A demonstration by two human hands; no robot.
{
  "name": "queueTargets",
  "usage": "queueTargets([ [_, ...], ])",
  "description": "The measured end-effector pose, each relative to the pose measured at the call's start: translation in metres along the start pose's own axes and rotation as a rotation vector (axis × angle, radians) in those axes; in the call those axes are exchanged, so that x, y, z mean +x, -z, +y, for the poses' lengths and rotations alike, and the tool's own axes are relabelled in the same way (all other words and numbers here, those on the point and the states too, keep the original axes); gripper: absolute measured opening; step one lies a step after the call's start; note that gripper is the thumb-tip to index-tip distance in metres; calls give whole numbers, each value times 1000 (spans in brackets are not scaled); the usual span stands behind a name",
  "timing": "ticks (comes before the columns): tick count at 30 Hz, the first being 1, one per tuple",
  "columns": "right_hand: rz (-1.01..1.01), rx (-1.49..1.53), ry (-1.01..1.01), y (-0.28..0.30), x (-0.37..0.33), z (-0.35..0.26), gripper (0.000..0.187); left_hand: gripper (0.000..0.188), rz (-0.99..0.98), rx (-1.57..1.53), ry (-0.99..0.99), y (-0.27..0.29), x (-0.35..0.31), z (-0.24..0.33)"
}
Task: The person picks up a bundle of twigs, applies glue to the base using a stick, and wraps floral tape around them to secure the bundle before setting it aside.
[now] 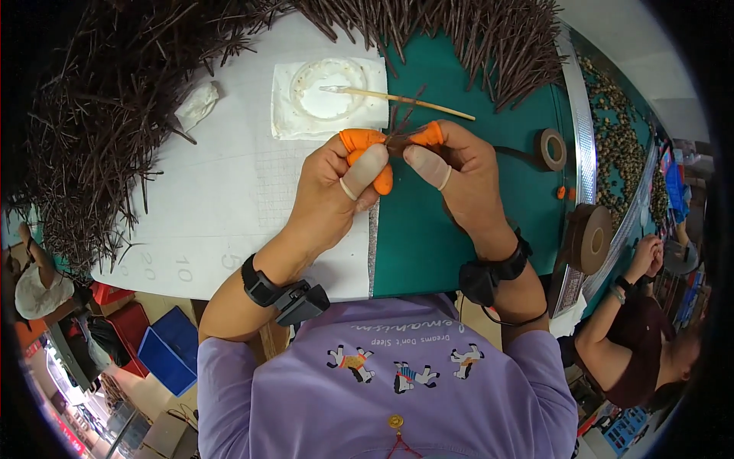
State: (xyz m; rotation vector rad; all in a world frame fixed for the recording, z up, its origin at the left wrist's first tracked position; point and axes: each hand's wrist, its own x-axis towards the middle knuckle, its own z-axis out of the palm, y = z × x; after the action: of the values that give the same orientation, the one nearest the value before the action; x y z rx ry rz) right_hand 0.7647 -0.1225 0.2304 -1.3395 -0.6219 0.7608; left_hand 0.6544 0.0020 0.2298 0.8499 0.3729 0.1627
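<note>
A small brown branched twig (399, 126) stands up between my hands, its lower end pinched at the fingertips. My left hand (332, 180) is closed on it, with orange finger cots on the fingers and a pale one on the thumb. Closed beside it, my right hand (470, 176) has its orange-covered index finger and pale-covered thumb at the base of the same twig. A strip of brown tape (520, 155) leads from a tape roll (550, 149) and disappears behind my right hand. The fingers hide where tape and twig meet.
Brown twigs lie heaped at the left (99, 115) and the back (489, 46). A round white dish (329, 105) bears a wooden stick (428, 103). A larger tape roll (590, 239) stands at the right edge, near a tray of small pieces (612, 138). Another person (638, 329) sits at the right.
</note>
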Motion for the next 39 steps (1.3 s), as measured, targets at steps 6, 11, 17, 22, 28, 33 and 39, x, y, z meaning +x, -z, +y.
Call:
queueTargets([
  [6,-10,1,-29,-1,0,-1,16,21,91,106,-53,-1,-1,-9],
  [11,20,59,-24,-5,-1,-2,15,29,31,149,-86,-3,-2,-4],
  [17,-91,180,-126,-4,-1,-9,14,39,-81,88,-6,-3,-3,2],
  [22,-36,122,-74,-3,0,-5,16,30,52,166,-76,-12,-2,-5],
  [28,34,40,-113,-5,3,-6,19,18,134,291,-167,-7,-3,-5],
  [33,-23,-42,-37,-3,2,1,20,15,156,265,-186,-2,0,-5],
  [39,-85,-169,-32,7,4,-1,22,16,163,233,-210,-1,1,-3],
])
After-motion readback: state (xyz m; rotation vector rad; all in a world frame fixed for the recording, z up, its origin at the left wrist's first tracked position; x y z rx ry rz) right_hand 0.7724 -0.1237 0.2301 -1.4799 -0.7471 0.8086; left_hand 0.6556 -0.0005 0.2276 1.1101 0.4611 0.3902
